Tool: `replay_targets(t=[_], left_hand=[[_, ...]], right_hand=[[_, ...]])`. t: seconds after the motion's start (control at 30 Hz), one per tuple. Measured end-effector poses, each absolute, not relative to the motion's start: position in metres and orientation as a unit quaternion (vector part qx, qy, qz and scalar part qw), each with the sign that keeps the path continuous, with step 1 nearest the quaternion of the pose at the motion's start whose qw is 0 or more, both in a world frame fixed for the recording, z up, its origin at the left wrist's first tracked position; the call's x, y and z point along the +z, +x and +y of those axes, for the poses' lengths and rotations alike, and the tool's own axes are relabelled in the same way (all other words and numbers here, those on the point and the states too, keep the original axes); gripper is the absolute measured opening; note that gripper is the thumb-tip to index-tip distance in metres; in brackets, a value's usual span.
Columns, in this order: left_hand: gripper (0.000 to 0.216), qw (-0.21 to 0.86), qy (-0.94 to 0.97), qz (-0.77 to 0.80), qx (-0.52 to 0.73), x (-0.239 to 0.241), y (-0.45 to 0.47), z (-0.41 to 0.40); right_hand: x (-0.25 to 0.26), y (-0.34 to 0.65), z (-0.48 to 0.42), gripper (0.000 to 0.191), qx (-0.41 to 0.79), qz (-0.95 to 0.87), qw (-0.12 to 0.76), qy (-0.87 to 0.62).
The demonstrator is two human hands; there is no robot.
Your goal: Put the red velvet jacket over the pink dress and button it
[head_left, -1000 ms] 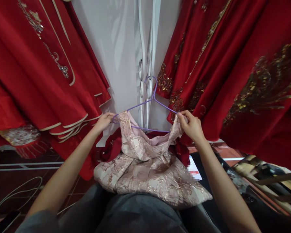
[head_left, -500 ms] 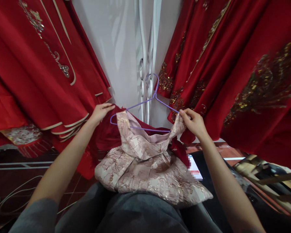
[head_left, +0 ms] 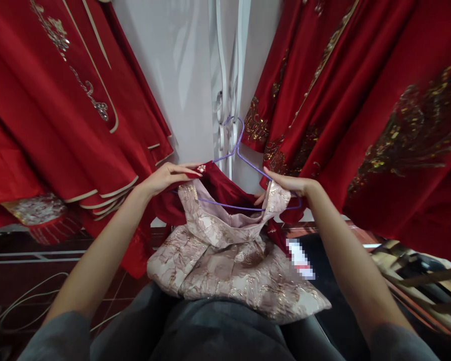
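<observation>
A pink and gold brocade dress (head_left: 218,225) lies across my lap, its straps over a purple hanger (head_left: 237,146) whose hook points away from me. My left hand (head_left: 169,176) pinches a dark red garment (head_left: 223,180) beside a small beaded ornament (head_left: 202,168), above the dress's left strap. That red cloth lies over part of the hanger's left arm. With thumb on top and fingers underneath, my right hand (head_left: 285,184) grips the hanger's right arm next to the right strap. The strap hides part of those fingers.
Red embroidered gowns hang at left (head_left: 108,100) and right (head_left: 323,100). White cabinet doors (head_left: 165,60) stand between them. A white tag (head_left: 299,258), partly blurred out, lies right of the dress. Pale cables (head_left: 26,301) lie on the floor at left.
My left hand has moved right, drawing the dark red cloth over the hanger's left side. My right hand has shifted left from the strap onto the hanger, which has moved slightly right through the straps.
</observation>
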State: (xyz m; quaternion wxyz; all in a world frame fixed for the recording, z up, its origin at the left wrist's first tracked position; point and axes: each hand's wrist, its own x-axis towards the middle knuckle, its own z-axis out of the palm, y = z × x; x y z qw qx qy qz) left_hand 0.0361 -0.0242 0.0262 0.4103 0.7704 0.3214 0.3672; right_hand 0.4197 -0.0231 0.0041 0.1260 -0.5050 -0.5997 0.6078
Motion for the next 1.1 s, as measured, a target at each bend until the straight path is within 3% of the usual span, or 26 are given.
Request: replay_targets(t=[0.17,0.3,0.37,0.47,0.57,0.63,0.73,0.9,1.1], left_hand=[[0.024,0.403,0.781,0.322,0.351,0.026,0.037,-0.022],[0.022,0.409,0.772,0.321,0.367,0.025,0.039,-0.023],[0.023,0.415,0.752,0.320,0.399,0.024,0.039,-0.022],[0.030,0.436,0.677,0.323,0.497,0.018,0.037,-0.016],[0.035,0.436,0.586,0.351,0.586,0.008,0.035,-0.013],[0.036,0.426,0.543,0.363,0.626,0.002,0.035,-0.013],[0.035,0.413,0.505,0.349,0.673,-0.007,0.038,-0.016],[0.034,0.417,0.483,0.324,0.699,-0.017,0.042,-0.019],[0.032,0.429,0.450,0.315,0.718,-0.022,0.041,-0.020]], right_hand=[[-0.010,0.409,-0.010,0.082,0.647,-0.532,0.137,-0.528],[-0.021,0.407,-0.012,0.078,0.585,-0.570,0.181,-0.547],[-0.026,0.406,-0.013,0.069,0.477,-0.630,0.261,-0.555],[-0.033,0.405,-0.013,0.050,0.214,-0.687,0.431,-0.544],[-0.038,0.404,-0.016,0.038,-0.025,-0.690,0.514,-0.509],[-0.040,0.402,-0.022,0.029,-0.123,-0.694,0.510,-0.493],[-0.042,0.397,-0.036,0.012,-0.173,-0.715,0.466,-0.492],[-0.035,0.400,-0.059,0.028,-0.167,-0.718,0.432,-0.519],[-0.025,0.437,-0.078,0.035,-0.156,-0.659,0.454,-0.578]])
